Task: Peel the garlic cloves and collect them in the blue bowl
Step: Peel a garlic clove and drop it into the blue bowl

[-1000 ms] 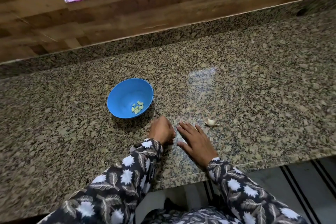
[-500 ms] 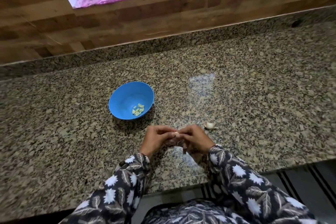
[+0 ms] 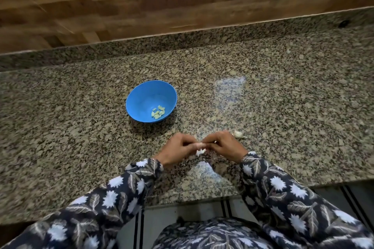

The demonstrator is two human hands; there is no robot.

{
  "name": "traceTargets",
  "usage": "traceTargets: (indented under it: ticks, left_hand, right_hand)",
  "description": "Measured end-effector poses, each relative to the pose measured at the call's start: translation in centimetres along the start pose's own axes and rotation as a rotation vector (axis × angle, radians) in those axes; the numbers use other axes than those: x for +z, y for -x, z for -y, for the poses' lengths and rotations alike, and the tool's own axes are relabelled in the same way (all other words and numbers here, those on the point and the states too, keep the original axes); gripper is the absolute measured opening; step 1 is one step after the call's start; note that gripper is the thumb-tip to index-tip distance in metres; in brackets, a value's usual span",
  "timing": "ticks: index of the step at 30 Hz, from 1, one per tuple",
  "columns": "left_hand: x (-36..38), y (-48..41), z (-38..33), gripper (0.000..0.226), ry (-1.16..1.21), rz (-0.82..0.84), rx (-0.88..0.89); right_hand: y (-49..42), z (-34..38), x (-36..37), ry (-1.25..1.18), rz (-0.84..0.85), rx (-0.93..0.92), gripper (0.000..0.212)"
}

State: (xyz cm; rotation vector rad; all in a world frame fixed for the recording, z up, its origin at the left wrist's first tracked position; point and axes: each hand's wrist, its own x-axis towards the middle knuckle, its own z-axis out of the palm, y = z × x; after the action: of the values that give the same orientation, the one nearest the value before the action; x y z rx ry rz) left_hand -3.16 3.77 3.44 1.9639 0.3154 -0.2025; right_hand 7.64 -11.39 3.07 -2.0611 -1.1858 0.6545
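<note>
The left hand (image 3: 178, 148) and right hand (image 3: 221, 144) meet just above the counter (image 3: 283, 107), fingertips of both pinching one small clove (image 3: 200, 145), with white skin hanging below it. It looks light, firm and slippery once bare, with papery skin best caught at a tip. Another clove (image 3: 238, 134) lies beside the right hand. Beyond, the bowl (image 3: 141, 95) holds several peeled cloves (image 3: 158, 111).

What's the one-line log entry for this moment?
step: peeling; left hand: pinches garlic clove; right hand: pinches same clove; blue bowl: peeled cloves inside; counter: one loose clove
</note>
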Motion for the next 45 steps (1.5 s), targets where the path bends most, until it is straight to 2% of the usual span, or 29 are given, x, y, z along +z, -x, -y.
traceTargets:
  ticks: [2, 5, 7, 8, 10, 13, 14, 16, 17, 18, 20, 22, 23, 24, 27, 28, 30, 32, 35, 38, 41, 43, 45]
  left_hand:
    - [-0.4, 0.0, -0.6, 0.021, 0.384, 0.067, -0.222]
    - [-0.7, 0.1, -1.1, 0.016, 0.766, 0.183, -0.511]
    - [-0.5, 0.1, -1.0, 0.017, 0.918, 0.186, -0.575]
    - [-0.4, 0.1, -0.9, 0.017, 0.912, 0.165, -0.551]
    - [0.0, 0.1, -0.9, 0.018, 0.603, 0.076, -0.336]
    - [0.5, 0.1, -0.1, 0.019, -0.178, -0.111, 0.173]
    - [0.5, 0.0, 0.2, 0.022, -0.356, -0.157, 0.326]
    - [0.6, -0.1, 1.1, 0.029, -0.543, -0.188, 0.549]
    - [0.7, -0.2, 1.4, 0.029, -0.547, -0.196, 0.567]
    - [0.9, -0.1, 1.2, 0.026, -0.490, -0.212, 0.506]
    - [1.5, 0.0, 0.5, 0.020, -0.116, -0.205, 0.205]
    - [1.7, -0.1, -0.3, 0.017, 0.364, -0.126, -0.082]
    - [1.6, -0.2, -0.5, 0.016, 0.528, -0.083, -0.184]
    - [1.3, -0.2, -0.5, 0.016, 0.672, -0.037, -0.262]
    - [1.0, 0.1, -0.6, 0.013, 1.018, 0.078, -0.464]
    - [1.1, 0.1, -0.4, 0.013, 1.106, 0.100, -0.509]
    - [1.6, 0.2, -0.2, 0.013, 1.217, 0.109, -0.526]
    - [1.9, -0.1, 0.2, 0.014, 1.110, 0.029, -0.478]
    - [2.1, -0.7, 0.6, 0.012, 0.523, -0.196, -0.246]
    - [2.7, -0.7, 1.0, 0.018, 0.337, -0.299, -0.049]
    - [3.1, -0.9, 1.6, 0.026, 0.068, -0.353, 0.064]
    - [3.2, -1.1, 1.6, 0.020, 0.129, -0.365, 0.064]
    - [3.5, -1.2, 0.9, 0.017, 0.369, -0.368, -0.018]
  right_hand:
    - [0.0, 0.0, 0.0, 0.042, -0.007, -0.044, 0.018]
    - [0.2, -0.1, 0.2, 0.090, -0.005, -0.121, 0.019]
    - [0.2, -0.4, 0.4, 0.123, -0.020, -0.155, 0.019]
    - [0.2, -0.6, 0.5, 0.113, -0.031, -0.137, 0.019]
    - [0.1, -0.6, 0.7, -0.063, -0.034, -0.019, 0.019]
    - [0.2, -0.7, 0.5, -0.729, 0.100, 0.237, 0.025]
    - [0.2, -0.8, 0.4, -0.913, 0.173, 0.307, 0.025]
    - [0.4, -1.2, 0.4, -1.035, 0.285, 0.361, 0.024]
    - [0.3, -1.4, 0.6, -1.012, 0.301, 0.331, 0.022]
    - [0.2, -1.6, 0.8, -0.958, 0.274, 0.279, 0.022]
    - [0.0, -1.7, 1.1, -0.783, 0.137, 0.178, 0.034]
    - [-0.2, -1.7, 1.3, -0.582, 0.014, 0.110, 0.067]
    - [-0.3, -1.6, 1.3, -0.494, -0.027, 0.074, 0.076]
    - [-0.3, -1.5, 1.2, -0.416, -0.053, 0.033, 0.071]
    - [-0.4, -1.5, 0.9, -0.221, -0.074, -0.021, 0.019]
    - [-0.3, -1.6, 0.9, -0.151, -0.075, -0.035, 0.013]
    - [-0.1, -1.5, 1.1, 0.015, -0.108, -0.073, 0.014]
    - [0.1, -1.2, 1.6, 0.096, -0.154, -0.043, 0.016]
    - [0.4, -0.8, 2.0, 0.009, -0.090, 0.153, 0.020]
    - [0.5, -0.6, 1.8, -0.108, -0.042, 0.220, 0.015]
    - [0.6, -0.5, 1.5, -0.051, 0.025, 0.257, 0.014]
    - [0.6, -0.6, 1.7, -0.025, -0.055, 0.246, 0.018]
    - [0.7, -0.8, 2.0, -0.197, -0.234, 0.246, 0.017]
